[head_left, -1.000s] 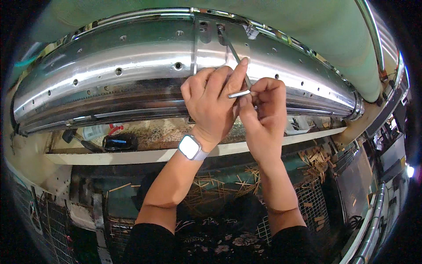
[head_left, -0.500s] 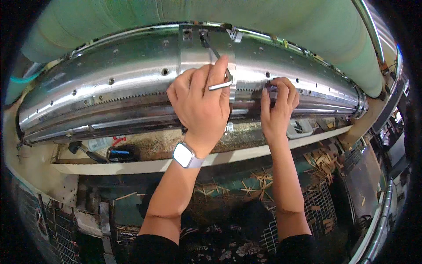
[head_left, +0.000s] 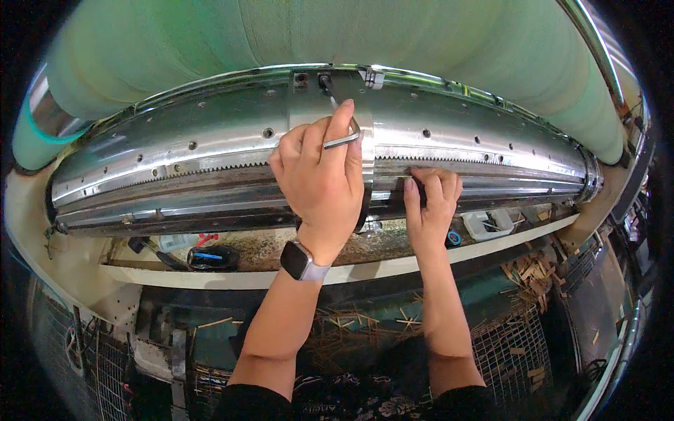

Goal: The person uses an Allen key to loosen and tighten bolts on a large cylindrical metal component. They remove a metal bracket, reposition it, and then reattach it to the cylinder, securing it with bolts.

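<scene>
My left hand (head_left: 319, 168) is closed round a bare-metal hex key (head_left: 342, 142). The key's bent short end points out over the back of the hand, and its long shank runs up to a dark socket (head_left: 324, 81) near the top of a shiny steel cylinder (head_left: 232, 137). To the right, my right hand (head_left: 434, 207) rests against the cylinder's lower front, just below a toothed strip (head_left: 456, 154). Its fingers are bent over the steel, with the thumb apart from them. Nothing shows in that hand, though its fingertips are partly hidden.
A big green roller (head_left: 337, 35) lies behind the cylinder. Below it, a pale ledge (head_left: 232, 279) carries a white tray (head_left: 484, 226) of small parts, a black-and-blue object (head_left: 213, 258) and a blue-rimmed round thing (head_left: 453, 238). Wood scraps (head_left: 530, 274) lie lower right, near metal grating.
The whole scene sits lower in view. My right hand has slid down from the toothed strip to the surface under it. My left hand, still gripping the hex key, has shifted slightly left.
</scene>
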The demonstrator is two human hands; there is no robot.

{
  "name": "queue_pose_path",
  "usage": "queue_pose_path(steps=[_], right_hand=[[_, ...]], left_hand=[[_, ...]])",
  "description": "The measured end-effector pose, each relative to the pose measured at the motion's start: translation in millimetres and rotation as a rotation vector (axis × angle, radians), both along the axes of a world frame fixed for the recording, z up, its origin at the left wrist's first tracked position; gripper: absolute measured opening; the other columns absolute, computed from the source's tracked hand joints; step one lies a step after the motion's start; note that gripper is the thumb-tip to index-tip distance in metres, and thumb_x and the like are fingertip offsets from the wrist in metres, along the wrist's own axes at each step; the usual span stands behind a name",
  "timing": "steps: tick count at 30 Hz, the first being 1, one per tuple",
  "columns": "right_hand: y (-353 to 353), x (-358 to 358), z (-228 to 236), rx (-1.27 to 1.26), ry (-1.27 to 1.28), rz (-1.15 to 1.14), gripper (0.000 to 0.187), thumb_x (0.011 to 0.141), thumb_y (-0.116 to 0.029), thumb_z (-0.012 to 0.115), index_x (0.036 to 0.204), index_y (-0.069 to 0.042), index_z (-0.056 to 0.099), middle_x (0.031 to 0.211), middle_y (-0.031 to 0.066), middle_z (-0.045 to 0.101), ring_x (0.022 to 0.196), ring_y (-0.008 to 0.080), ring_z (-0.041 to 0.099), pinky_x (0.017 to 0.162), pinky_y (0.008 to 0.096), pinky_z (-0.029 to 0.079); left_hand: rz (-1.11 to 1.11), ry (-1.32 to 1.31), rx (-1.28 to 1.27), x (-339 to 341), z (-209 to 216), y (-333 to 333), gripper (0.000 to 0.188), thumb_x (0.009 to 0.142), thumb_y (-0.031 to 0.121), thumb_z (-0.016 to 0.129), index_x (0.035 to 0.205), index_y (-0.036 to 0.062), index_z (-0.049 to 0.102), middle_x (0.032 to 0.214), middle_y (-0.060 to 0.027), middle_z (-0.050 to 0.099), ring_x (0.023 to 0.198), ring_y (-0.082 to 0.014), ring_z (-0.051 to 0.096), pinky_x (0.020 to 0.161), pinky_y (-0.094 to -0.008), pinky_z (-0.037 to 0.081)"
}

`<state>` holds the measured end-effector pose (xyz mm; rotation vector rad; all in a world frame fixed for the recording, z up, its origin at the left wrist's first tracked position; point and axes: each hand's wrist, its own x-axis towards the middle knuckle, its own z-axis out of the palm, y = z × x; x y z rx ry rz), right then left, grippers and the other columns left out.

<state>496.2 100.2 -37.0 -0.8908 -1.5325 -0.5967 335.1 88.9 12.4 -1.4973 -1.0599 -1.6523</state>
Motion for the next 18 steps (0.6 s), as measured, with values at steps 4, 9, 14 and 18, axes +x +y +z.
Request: queue_pose_path(steps=[4,9,14,18], right_hand=[[0.1,-0.5,0.4,-0.020,0.063,0.000,0.008,0.080,-0.013,0.061,0.085,-0.006,0.060,0.088,0.0086,0.052,0.084,0.0275,0.046,0.076,0.0382,0.035],[1.4,-1.8,1.4,-0.033,0.085,0.009,0.008,0.082,-0.012,0.059,0.085,-0.005,0.060,0.086,0.0093,0.051,0.083,0.0278,0.045,0.075,0.0387,0.035],[-0.7,0.4,-2.0,-0.037,0.074,0.017,0.007,0.081,-0.011,0.058,0.085,-0.005,0.060,0.087,0.0097,0.051,0.083,0.0278,0.045,0.076,0.0384,0.035],[-2.9,5.0,4.1,-0.057,0.031,0.015,0.007,0.082,-0.012,0.058,0.082,-0.005,0.057,0.086,0.0116,0.049,0.082,0.0305,0.044,0.075,0.0388,0.034]], left_hand=[[-0.005,0.006,-0.015,3.1,0.8,-3.3,0.032,0.085,0.023,0.057,0.116,0.0157,0.058,0.094,-0.0041,0.058,0.093,-0.0238,0.048,0.082,-0.0379,0.033],[0.023,0.005,0.016,2.4,-1.3,1.0,0.037,0.080,0.020,0.060,0.117,0.0168,0.058,0.098,0.0009,0.057,0.091,-0.0210,0.049,0.082,-0.0376,0.034],[0.040,0.015,0.033,2.1,-3.5,-2.1,0.038,0.079,0.019,0.061,0.116,0.0166,0.058,0.098,0.0006,0.057,0.091,-0.0213,0.049,0.082,-0.0370,0.034],[-0.006,0.024,0.020,3.0,-2.4,-1.6,0.033,0.081,0.014,0.057,0.114,0.0156,0.059,0.098,-0.0017,0.058,0.093,-0.0231,0.049,0.083,-0.0379,0.033]])
